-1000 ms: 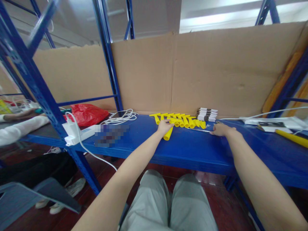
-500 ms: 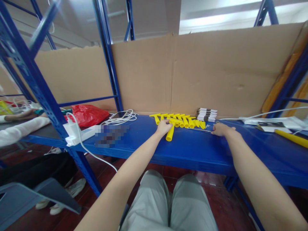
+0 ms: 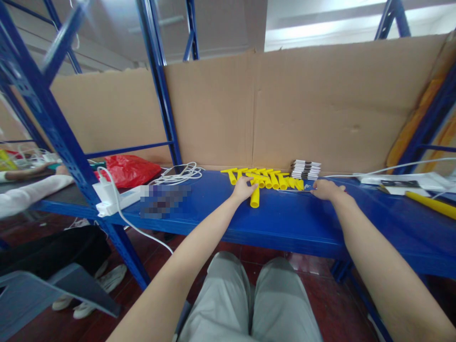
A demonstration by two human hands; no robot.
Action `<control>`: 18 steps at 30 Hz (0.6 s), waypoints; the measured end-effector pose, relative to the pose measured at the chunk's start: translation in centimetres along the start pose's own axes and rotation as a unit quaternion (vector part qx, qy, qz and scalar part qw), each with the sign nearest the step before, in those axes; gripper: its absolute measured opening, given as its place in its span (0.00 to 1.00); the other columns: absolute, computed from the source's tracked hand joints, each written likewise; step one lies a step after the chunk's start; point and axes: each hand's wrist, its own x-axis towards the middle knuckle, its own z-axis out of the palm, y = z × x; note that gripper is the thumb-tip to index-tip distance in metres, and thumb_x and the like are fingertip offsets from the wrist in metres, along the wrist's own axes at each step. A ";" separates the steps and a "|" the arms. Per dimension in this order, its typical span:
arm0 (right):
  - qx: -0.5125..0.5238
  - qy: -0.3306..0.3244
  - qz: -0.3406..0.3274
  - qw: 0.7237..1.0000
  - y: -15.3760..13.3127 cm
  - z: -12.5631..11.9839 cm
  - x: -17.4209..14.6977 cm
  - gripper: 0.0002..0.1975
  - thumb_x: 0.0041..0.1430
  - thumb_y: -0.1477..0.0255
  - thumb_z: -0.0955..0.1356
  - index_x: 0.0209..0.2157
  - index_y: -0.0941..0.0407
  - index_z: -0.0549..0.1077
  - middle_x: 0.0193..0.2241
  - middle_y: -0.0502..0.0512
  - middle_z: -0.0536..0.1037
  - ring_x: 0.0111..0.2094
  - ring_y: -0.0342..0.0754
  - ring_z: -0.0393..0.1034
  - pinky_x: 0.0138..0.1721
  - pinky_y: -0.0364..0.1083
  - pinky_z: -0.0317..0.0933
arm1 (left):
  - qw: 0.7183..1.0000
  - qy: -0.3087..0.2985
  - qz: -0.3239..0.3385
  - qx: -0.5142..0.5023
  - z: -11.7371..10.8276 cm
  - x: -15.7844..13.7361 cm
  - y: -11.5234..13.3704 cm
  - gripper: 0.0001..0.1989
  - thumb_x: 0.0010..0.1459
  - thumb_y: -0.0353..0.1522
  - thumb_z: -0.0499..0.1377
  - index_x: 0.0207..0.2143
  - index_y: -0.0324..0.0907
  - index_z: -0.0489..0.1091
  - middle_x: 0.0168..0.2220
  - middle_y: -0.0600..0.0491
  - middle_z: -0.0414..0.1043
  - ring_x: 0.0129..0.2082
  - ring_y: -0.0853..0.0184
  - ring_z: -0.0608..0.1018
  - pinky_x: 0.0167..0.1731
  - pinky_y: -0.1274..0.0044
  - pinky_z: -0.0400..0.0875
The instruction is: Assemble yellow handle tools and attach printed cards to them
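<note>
My left hand [image 3: 244, 189] is closed on the upper part of a yellow T-shaped plastic piece [image 3: 254, 198]. Its round hollow end points toward me, close over the blue shelf top. Behind and to the right, a row of similar yellow T-shaped pieces [image 3: 275, 182] lies side by side, with smaller flat yellow pieces [image 3: 295, 184] at the right end. My right hand [image 3: 323, 189] is closed on one end of a thin metal rod [image 3: 294, 191], which points left along the front of the row. The hand hides the gripped end.
A stack of white packets with dark bands [image 3: 305, 169] stands by the cardboard wall [image 3: 320, 104]. On the left are a white power strip [image 3: 131, 198], coiled white cables [image 3: 181, 174] and a red plastic bag [image 3: 130, 170]. Another person's sleeve [image 3: 35, 192] shows beyond the blue post.
The open end of the held yellow piece has swung slightly right. My right hand and the metal rod have shifted a little to the left.
</note>
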 end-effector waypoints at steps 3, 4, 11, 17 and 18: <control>-0.010 -0.004 -0.005 1.000 -0.4 -0.1 -0.2 0.18 0.57 0.64 0.62 0.47 0.53 0.73 0.55 0.63 0.70 0.55 0.64 0.63 0.49 0.64 0.59 | 0.999 -0.018 -0.026 -0.030 0.1 -0.1 0.0 0.20 0.53 0.30 0.63 0.49 0.33 0.72 0.49 0.41 0.72 0.35 0.66 0.78 0.36 0.75 0.75; -0.014 -0.008 -0.006 1.000 -0.5 -0.1 -0.3 0.19 0.57 0.64 0.62 0.48 0.53 0.72 0.55 0.63 0.70 0.55 0.63 0.63 0.50 0.64 0.59 | 0.998 -0.023 -0.035 -0.038 0.2 -0.2 0.1 0.20 0.54 0.30 0.63 0.50 0.34 0.72 0.49 0.42 0.72 0.32 0.67 0.78 0.32 0.77 0.75; -0.029 -0.022 -0.009 0.999 -0.9 -0.4 -0.8 0.19 0.58 0.63 0.63 0.49 0.53 0.72 0.56 0.64 0.68 0.56 0.62 0.63 0.50 0.60 0.60 | 0.998 -0.038 0.002 -0.045 0.3 -0.1 -0.3 0.19 0.52 0.32 0.64 0.48 0.37 0.74 0.46 0.45 0.74 0.34 0.66 0.79 0.38 0.74 0.75; -0.031 -0.020 -0.021 0.999 -1.1 -0.5 -1.1 0.19 0.58 0.63 0.63 0.49 0.54 0.73 0.56 0.65 0.68 0.56 0.63 0.62 0.50 0.62 0.59 | 0.996 -0.039 0.071 -0.032 0.4 0.0 -0.5 0.15 0.50 0.31 0.66 0.42 0.38 0.77 0.47 0.45 0.74 0.44 0.63 0.77 0.49 0.71 0.70; -0.033 -0.020 -0.023 0.999 -1.1 -0.5 -1.1 0.19 0.58 0.63 0.63 0.49 0.53 0.73 0.56 0.65 0.68 0.56 0.64 0.62 0.50 0.62 0.59 | 0.997 -0.037 0.068 -0.029 0.3 0.0 -0.5 0.14 0.50 0.31 0.66 0.41 0.38 0.77 0.47 0.45 0.74 0.44 0.63 0.77 0.49 0.71 0.70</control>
